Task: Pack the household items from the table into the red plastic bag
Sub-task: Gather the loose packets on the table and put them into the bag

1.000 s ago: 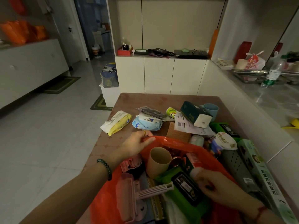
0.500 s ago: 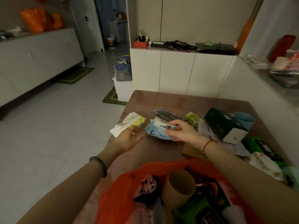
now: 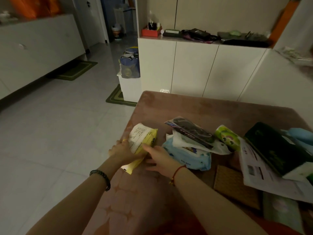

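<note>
A yellow and white packet lies near the left edge of the brown table. My left hand grips its left side from below. My right hand rests on its right side, thumb on top. To the right lies a blue wipes pack with a dark sachet on it, then a green packet, a dark green box and white papers. Only a sliver of the red plastic bag shows at the bottom edge.
A woven coaster lies near the papers. White cabinets stand behind the table with clutter on top. A blue bag sits on a white stool. The tiled floor lies to the left, with green mats.
My view has tilted up, so the bag has dropped nearly out of frame. Both hands have moved left from the bag and the blue pack onto the yellow packet and closed on it.
</note>
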`<action>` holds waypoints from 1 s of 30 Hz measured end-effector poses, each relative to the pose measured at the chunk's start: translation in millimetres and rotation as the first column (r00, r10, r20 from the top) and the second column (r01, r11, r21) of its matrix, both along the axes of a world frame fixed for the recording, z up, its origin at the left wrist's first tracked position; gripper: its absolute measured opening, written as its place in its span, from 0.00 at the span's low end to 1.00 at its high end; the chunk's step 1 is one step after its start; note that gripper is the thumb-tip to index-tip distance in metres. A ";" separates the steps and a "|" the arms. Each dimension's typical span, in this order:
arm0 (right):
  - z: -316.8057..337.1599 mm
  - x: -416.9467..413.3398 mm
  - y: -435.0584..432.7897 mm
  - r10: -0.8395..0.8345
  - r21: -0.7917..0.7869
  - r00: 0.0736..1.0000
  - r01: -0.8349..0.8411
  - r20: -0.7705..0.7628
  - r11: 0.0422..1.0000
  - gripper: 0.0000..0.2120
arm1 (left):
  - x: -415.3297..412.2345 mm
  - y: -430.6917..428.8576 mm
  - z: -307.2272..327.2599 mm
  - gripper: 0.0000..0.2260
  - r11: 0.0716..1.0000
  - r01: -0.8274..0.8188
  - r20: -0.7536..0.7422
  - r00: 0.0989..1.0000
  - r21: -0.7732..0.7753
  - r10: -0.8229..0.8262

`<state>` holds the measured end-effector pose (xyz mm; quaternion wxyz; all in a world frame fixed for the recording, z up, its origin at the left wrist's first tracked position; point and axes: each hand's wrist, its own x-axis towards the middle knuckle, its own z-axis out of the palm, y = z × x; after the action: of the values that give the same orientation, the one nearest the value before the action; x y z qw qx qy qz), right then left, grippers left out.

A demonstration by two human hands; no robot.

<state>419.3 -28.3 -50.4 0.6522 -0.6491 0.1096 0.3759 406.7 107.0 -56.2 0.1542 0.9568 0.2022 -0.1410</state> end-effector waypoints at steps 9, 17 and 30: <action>-1.7 -17.5 6.3 -0.086 -0.177 0.994 0.097 0.070 0.979 0.29 | -47.6 -1.0 -6.7 0.48 0.819 -0.107 0.078 0.980 -0.564 0.182; 70.3 -71.6 -36.9 0.036 -0.084 0.914 -0.003 0.403 0.996 0.30 | -100.6 -30.6 50.6 0.19 0.316 0.063 0.200 0.883 -0.947 0.425; 185.2 -214.7 -192.0 -0.093 -0.085 0.761 0.191 0.642 0.978 0.33 | -226.2 -120.9 153.1 0.42 0.615 0.484 0.320 0.874 -0.622 -0.365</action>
<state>204.6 -220.3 134.8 0.6283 -0.7733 -0.0405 0.0753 180.5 -13.9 96.9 0.4742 0.8587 -0.1105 -0.1598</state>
